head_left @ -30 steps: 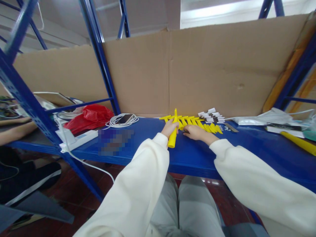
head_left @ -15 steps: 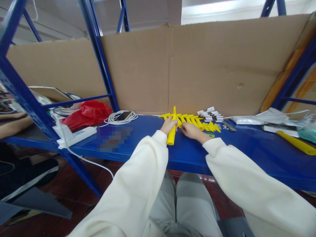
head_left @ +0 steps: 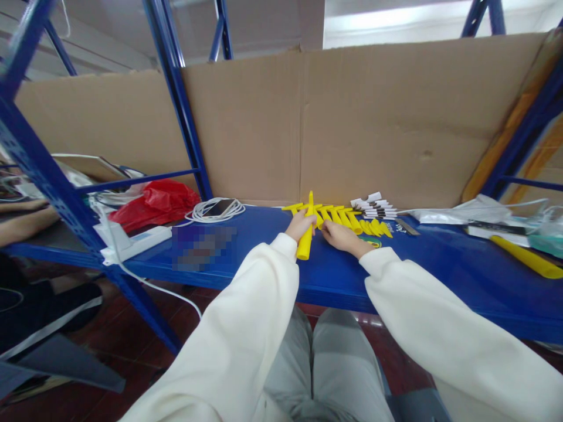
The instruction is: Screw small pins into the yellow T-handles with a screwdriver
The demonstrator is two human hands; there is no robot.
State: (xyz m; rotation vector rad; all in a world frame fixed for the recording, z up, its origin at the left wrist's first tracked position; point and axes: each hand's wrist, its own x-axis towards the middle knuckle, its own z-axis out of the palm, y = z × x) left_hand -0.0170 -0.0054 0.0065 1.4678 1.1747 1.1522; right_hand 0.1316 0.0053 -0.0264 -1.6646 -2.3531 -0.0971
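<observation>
My left hand (head_left: 299,225) is wrapped round a yellow tube (head_left: 304,248), tapering and perhaps rolled from paper, whose wide end points toward me. Just to its right, my right hand (head_left: 341,235) is closed with its fingertips together; whatever they pinch is too small or hidden to make out. Behind both hands lies a row of yellow tubes (head_left: 352,221) on the blue tabletop (head_left: 334,275). Smaller yellow pieces (head_left: 376,227) fan out beyond the right hand. A small green and yellow item (head_left: 372,241) lies by the right wrist.
White and black pieces (head_left: 373,206) lie at the back near a flat grey strip (head_left: 407,227). At right are a yellow roll (head_left: 525,257) and plastic bags (head_left: 457,211). At left are a coiled white cable (head_left: 206,211), a power strip (head_left: 141,241), a red bag (head_left: 153,202) and another person's arm (head_left: 30,223).
My right hand has shifted slightly left, closer to the tube. The left hand keeps its hold on the tube, almost unmoved.
</observation>
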